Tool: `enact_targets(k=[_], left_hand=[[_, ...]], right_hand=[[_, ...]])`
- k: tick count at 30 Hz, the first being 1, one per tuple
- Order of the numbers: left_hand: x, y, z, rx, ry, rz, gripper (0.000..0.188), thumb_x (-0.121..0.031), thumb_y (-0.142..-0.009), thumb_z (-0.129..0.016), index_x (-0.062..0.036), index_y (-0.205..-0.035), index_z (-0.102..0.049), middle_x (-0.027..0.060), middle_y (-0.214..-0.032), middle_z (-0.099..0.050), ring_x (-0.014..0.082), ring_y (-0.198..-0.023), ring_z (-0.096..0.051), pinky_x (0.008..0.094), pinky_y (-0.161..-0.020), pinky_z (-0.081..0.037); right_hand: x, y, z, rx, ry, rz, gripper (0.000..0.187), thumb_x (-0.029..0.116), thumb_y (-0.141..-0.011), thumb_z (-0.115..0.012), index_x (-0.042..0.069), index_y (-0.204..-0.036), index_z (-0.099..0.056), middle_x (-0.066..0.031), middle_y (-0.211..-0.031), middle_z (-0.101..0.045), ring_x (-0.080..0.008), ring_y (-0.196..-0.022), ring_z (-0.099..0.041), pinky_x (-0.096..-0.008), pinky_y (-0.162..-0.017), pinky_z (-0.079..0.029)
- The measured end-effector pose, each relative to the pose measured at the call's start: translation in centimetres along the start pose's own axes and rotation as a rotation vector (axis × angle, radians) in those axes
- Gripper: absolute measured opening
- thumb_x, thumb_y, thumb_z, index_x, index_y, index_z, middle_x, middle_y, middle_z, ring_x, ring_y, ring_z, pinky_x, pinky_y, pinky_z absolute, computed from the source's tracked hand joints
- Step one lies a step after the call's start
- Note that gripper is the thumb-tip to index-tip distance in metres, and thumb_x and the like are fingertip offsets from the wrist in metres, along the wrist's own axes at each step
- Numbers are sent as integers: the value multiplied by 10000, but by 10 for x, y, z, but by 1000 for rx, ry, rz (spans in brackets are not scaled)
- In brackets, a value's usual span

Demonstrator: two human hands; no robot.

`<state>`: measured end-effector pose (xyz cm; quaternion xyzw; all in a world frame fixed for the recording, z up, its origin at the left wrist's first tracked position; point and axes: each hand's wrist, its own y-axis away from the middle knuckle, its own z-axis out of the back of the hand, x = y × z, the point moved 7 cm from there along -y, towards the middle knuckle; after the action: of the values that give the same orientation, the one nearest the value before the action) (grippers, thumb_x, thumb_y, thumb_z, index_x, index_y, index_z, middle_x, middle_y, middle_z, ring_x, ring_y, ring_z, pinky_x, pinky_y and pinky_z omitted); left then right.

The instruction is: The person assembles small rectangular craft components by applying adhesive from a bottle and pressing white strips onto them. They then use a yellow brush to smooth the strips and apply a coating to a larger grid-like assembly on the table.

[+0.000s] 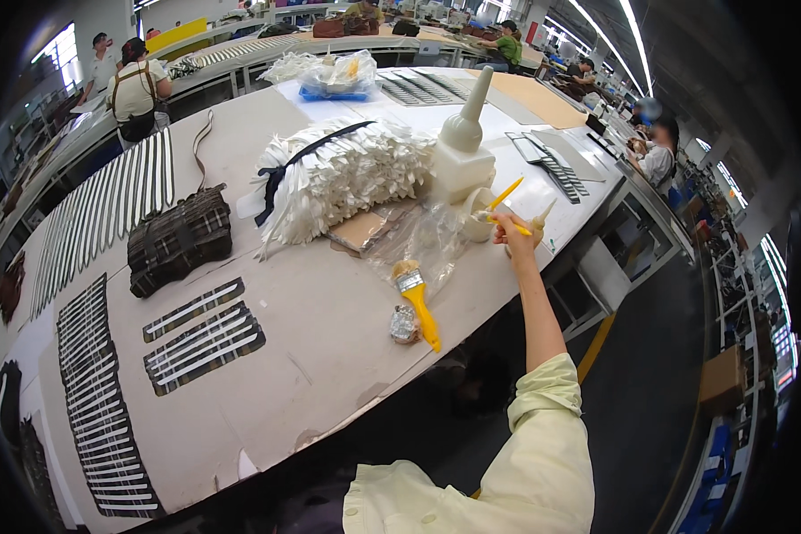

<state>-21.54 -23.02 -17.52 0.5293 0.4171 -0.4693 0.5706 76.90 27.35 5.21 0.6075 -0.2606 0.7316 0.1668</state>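
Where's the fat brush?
In the head view, the fat brush lies on the table, just right of centre, beside the foil lump.

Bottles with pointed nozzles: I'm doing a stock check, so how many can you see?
2: a large bottle just behind the pot, and a small bottle beside the right hand, partly hidden by it. Others may be hidden in the background.
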Motion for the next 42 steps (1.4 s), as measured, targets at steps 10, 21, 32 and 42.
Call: enact_targets(k=[10,21,32,42], left_hand=[[12,-8,-13,16,-4,47,204,-188,-834,-685,-66,-997,-687,49,-822,-610,150,-717,-563,289,-595,-479],[13,-42,15,-85,-4,106,219,-228,-839,-731,-77,-996,-711,21,-783,-612,115,-677,-556,265,-564,-475],[-9,-57,82,-64,-152,311,178,-143,-974,-664,-69,-1131,-704,-5,-929,-667,63,-770,-610,198,-686,-520],[-203,-36,93,295,-411,122,310,-195,-1063,-506,21,-1200,-680,66,-845,-706,105,-677,-621,239,-638,-498]], right_hand=[[94,31,-18,119,781,676,125,109,-844,-672,75,-949,-731,-102,-833,-628,-260,-765,-643,-376,-734,-530],[29,-17,-47,92,238,204,160,198,-884,-719,93,-1005,-708,-75,-821,-690,-221,-735,-680,-354,-698,-556],[15,36,12,-450,118,-80,246,328,-895,-685,108,-1003,-673,-6,-657,-592,-104,-521,-565,-215,-449,-441],[243,335,-428,512,-215,-167,291,183,-1003,-623,42,-1254,-582,-43,-857,-651,-128,-722,-634,-236,-619,-509]])
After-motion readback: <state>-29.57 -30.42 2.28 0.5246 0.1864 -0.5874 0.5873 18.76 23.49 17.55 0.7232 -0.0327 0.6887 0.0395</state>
